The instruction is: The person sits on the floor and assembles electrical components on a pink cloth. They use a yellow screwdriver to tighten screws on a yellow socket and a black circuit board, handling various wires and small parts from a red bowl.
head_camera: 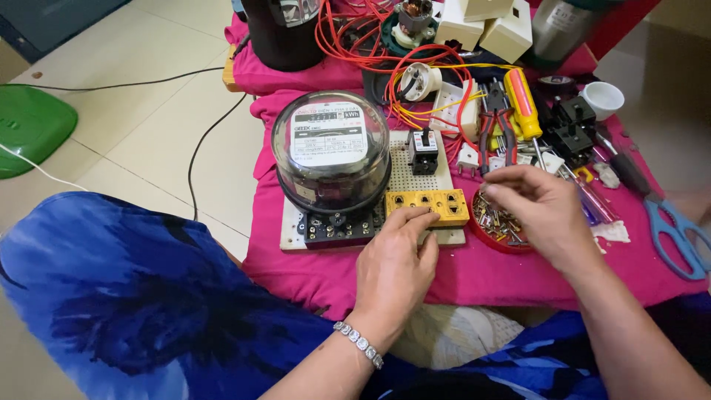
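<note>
Yellow plastic is what the left hand [396, 259] is on: a yellow socket strip [427, 205] lying along the near edge of a white perforated board [406, 176], with the fingertips resting on its front edge and the fingers loosely curled, not really clamped on it. There's a sparkly bracelet [358, 344] on that wrist.

The right hand [544, 207] is just off to the side of the strip, hovering over a small red dish of screws [498, 224]. Thumb and fingers are pinched together, but I can't tell if there's actually a screw in there, too small to see.

Beyond the left hand sits a big round electric meter [331, 152] with a clear dome, on the same board, and a small black breaker [423, 150] is right behind the strip. Past the right hand: red-handled pliers [495, 127] and a yellow-handled screwdriver [524, 111] side by side, plus a tangle of red wires [370, 44] further back. Blue-handled scissors [678, 233] lie out past the right wrist. Everything's on a pink cloth [474, 278] over the counter, and blue patterned fabric [133, 296] fills the near side below the hands.
</note>
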